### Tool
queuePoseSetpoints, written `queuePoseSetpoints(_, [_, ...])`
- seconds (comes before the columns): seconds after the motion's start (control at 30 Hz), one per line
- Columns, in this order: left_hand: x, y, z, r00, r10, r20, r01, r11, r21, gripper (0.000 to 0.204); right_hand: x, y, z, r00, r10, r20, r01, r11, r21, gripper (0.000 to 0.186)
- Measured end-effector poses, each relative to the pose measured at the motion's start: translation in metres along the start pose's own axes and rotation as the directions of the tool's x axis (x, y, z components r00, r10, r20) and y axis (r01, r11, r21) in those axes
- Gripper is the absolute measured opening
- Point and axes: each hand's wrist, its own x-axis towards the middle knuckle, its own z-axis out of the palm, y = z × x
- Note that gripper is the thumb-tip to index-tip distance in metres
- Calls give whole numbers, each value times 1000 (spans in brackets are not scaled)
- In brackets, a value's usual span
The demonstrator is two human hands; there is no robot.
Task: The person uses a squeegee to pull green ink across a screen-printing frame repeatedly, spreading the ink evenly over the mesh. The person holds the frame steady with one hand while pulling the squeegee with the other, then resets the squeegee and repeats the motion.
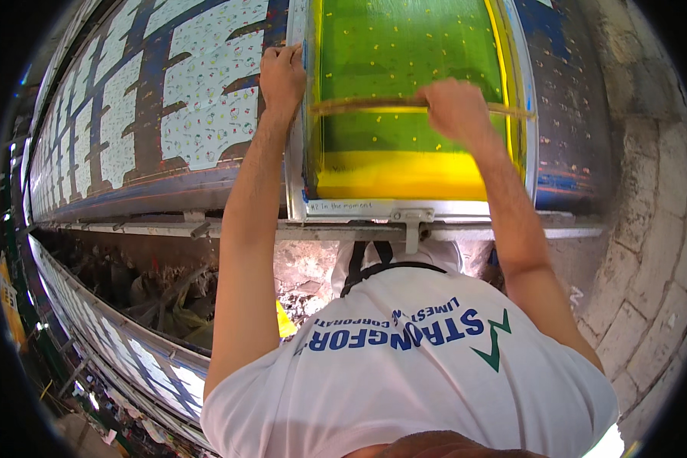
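Note:
A silk-screen printing frame [356, 208] with pale metal rails lies across the long table, its mesh [404, 46] green with small yellow marks. My left hand [284, 80] is closed at the upper part of the frame's left rail. In my right hand [459, 111], slightly blurred, is a long squeegee [359, 105], which spans the mesh from rail to rail. Nearer to me than the squeegee, a broad band of yellow ink [404, 174] covers the front of the screen. The squeegee's lower edge is partly hidden.
Several cut pieces of white patterned fabric [210, 91] lie on the dark table [151, 114] to the left. A metal clamp [413, 223] joins the frame's front rail to the table-edge rail [244, 230]. A block-paved floor [633, 229] runs along the right; another table with printed pieces [149, 359] stands lower left.

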Motion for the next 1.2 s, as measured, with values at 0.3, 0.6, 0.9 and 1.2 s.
queuePoseSetpoints(0.3, [-9, -16, -6, 1000, -7, 8, 7, 1000, 15, 26, -124, -90, 43, 958, 43, -284, -25, 997, 69, 31])
queuePoseSetpoints(0.6, [-13, -21, 0, 1000, -26, -10, 26, 999, 23, 27, -143, -95, 34, 973, 1, -229, 8, 999, 40, 30])
queuePoseSetpoints(0.9, [-3, 1, -7, 998, 59, -31, -57, 997, 53, 31, -199, -62, -5, 999, -3, 52, -21, 890, 455, 49])
queuePoseSetpoints(1.2, [-10, 45, -14, 994, 53, 91, -74, 966, 248, 43, -297, 117, 11, 734, 592, -331, -387, 766, 514, 45])
